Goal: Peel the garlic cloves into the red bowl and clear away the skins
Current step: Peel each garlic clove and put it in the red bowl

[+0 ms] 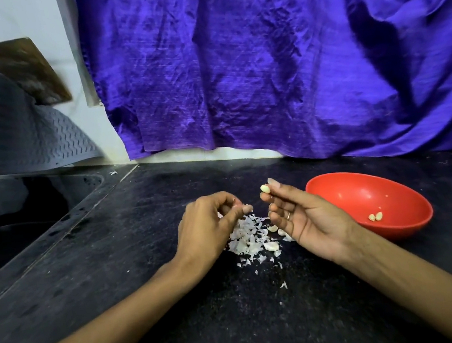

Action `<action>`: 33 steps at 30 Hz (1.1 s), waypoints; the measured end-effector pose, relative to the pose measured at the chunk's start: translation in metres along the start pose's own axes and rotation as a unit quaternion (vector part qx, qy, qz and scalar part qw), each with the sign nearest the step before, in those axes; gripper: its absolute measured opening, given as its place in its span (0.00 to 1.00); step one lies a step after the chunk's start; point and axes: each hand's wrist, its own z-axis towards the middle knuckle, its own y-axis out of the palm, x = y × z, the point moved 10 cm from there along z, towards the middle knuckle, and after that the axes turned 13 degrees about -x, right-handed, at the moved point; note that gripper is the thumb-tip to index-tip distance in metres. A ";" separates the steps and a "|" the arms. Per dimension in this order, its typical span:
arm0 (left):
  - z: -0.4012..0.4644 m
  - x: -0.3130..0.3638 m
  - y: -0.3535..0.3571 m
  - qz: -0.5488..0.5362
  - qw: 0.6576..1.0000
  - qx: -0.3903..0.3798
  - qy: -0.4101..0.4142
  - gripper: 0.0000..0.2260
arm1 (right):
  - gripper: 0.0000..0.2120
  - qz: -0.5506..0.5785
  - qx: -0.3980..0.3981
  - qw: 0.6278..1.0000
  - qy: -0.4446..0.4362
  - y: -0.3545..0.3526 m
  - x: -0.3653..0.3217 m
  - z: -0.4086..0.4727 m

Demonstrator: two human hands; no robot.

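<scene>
Over a heap of papery white garlic skins (251,235) beside the glossy red plastic bowl (413,222), the right hand (301,216) pinches a smooth pale peeled clove (265,188), while the left hand (211,224) curls, perhaps nipping a flake.

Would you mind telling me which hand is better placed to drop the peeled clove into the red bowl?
The right hand. It already pinches the peeled clove at its fingertips and sits beside the red bowl. The left hand is farther away, over the skins.

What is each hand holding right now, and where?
Right hand pinches a pale peeled garlic clove by its lower end, at the fingertips. Left hand pinches something unclear.
</scene>
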 end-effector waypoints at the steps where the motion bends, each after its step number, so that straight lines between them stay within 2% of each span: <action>1: 0.000 0.002 0.000 0.008 1.000 -0.003 0.006 0.03 | 0.05 -0.002 0.001 1.000 -0.002 0.000 0.000 0.000; 4: -0.001 0.008 0.000 0.008 1.000 -0.005 0.016 0.05 | 0.06 -0.005 -0.002 1.000 -0.005 0.000 -0.001 0.000; 6: -0.003 0.011 -0.002 0.007 1.000 0.002 0.013 0.11 | 0.08 -0.022 -0.006 1.000 -0.010 0.001 -0.002 0.000; 9: -0.001 0.007 -0.002 0.006 1.000 0.001 0.012 0.05 | 0.11 -0.072 -0.013 0.997 -0.027 0.000 -0.006 0.000; 11: 0.000 0.004 -0.004 0.011 1.000 0.001 -0.004 0.06 | 0.10 -0.093 -0.018 0.995 -0.034 -0.001 -0.008 0.000; 15: -0.004 0.007 -0.008 0.033 0.999 0.017 -0.036 0.19 | 0.09 -0.144 -0.028 0.988 -0.040 -0.001 -0.010 0.000; 18: -0.003 0.011 0.001 -0.080 0.997 -0.012 -0.008 0.11 | 0.08 -0.212 -0.023 0.975 -0.057 -0.001 -0.011 -0.001; 20: -0.002 0.007 0.008 -0.186 0.982 -0.032 -0.017 0.07 | 0.07 -0.241 -0.014 0.968 -0.068 -0.001 -0.013 -0.001; 22: -0.003 0.004 0.017 -0.266 0.962 -0.053 -0.029 0.06 | 0.07 -0.257 -0.011 0.963 -0.078 -0.002 -0.015 -0.001; 26: -0.004 0.000 0.028 -0.346 0.933 -0.076 -0.061 0.17 | 0.05 -0.327 -0.027 0.939 -0.102 0.004 -0.018 -0.001; 29: -0.005 -0.002 0.031 -0.375 0.920 -0.087 -0.078 0.23 | 0.06 -0.421 -0.029 0.896 -0.138 0.009 -0.024 -0.003; 33: -0.006 -0.011 0.032 -0.408 0.904 -0.068 -0.112 0.27 | 0.10 -0.479 -0.021 0.859 -0.179 0.013 -0.030 -0.006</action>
